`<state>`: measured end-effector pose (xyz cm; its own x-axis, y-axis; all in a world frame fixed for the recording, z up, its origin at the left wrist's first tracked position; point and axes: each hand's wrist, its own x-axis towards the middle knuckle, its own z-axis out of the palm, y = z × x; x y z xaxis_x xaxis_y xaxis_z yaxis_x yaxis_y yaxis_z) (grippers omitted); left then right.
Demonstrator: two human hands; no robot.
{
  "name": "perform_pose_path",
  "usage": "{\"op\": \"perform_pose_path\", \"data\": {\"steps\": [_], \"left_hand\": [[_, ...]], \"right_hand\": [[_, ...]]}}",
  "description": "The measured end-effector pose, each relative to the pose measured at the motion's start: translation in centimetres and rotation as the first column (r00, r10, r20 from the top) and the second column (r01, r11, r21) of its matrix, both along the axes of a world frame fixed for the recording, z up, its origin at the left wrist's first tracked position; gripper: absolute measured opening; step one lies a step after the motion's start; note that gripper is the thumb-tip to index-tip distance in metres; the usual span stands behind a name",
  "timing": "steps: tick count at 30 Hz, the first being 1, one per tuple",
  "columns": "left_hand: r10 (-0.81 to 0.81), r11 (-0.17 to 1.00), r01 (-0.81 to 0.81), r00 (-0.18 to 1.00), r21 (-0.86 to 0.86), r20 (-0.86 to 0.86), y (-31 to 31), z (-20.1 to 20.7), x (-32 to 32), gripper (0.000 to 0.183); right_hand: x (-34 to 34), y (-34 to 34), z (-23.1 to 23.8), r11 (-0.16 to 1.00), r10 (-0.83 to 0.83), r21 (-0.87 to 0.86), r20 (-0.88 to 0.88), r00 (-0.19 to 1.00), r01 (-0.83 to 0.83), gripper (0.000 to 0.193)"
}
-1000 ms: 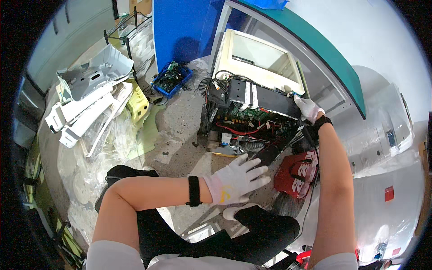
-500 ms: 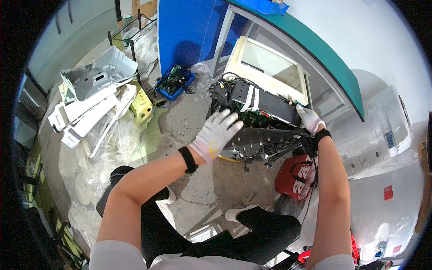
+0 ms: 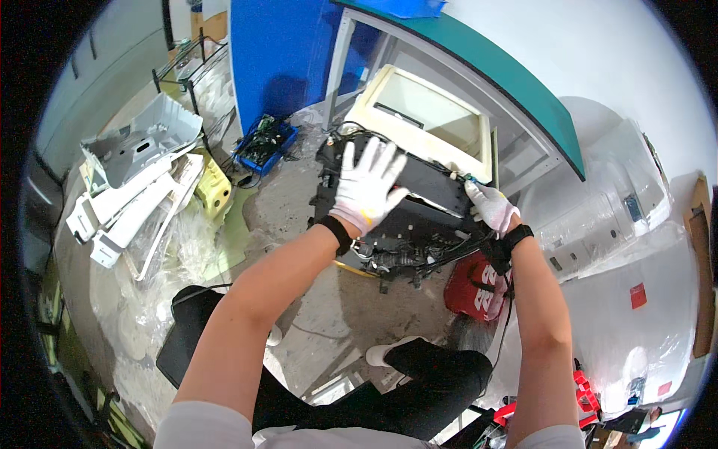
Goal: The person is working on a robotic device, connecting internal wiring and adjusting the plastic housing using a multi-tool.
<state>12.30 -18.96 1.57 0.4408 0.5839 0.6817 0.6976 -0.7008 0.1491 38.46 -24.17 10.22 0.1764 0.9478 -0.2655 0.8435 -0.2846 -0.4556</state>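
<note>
I have my left hand (image 3: 368, 187), fingers wide, over the machine (image 3: 443, 191) on the floor (image 3: 288, 213). My right hand (image 3: 491, 208) curls at its corner; gripping, I can't tell. A blue bin (image 3: 280, 156) holds circuit boards (image 3: 263, 139)

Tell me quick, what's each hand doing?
Left hand: open, spread over the black machine.
Right hand: partly curled at its right end; can't tell if gripping.

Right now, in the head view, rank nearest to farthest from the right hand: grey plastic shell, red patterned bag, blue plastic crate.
1. Red patterned bag, below the right hand.
2. Blue plastic crate, left.
3. Grey plastic shell, farther left.
</note>
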Motion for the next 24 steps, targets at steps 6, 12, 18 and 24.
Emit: {"op": "perform_pose_path", "data": {"steps": [6,12,18,24], "left_hand": [[0.028,0.996,-0.023,0.998,0.084,-0.063,2.2,-0.4,-0.3,0.05],[-0.063,0.983,0.073,0.996,0.167,-0.063,3.8,-0.7,-1.2,0.039],[-0.178,0.968,0.181,0.983,0.173,-0.033,5.5,-1.1,-1.8,0.031],[-0.179,0.956,0.193,0.981,0.223,-0.078,6.6,-1.1,-1.5,0.028]], "right_hand": [[6.1,-0.8,1.5,0.998,0.046,0.056,-0.23,0.972,-0.035,0.045],[14.7,-0.1,-2.6,0.949,-0.135,0.31,0.237,0.962,0.057,0.048],[12.1,0.9,-12.6,0.834,-0.103,0.344,-0.673,0.732,0.433,0.076],[11.1,-1.4,-13.7,0.877,0.011,0.254,-0.859,0.512,0.407,0.071]]}}
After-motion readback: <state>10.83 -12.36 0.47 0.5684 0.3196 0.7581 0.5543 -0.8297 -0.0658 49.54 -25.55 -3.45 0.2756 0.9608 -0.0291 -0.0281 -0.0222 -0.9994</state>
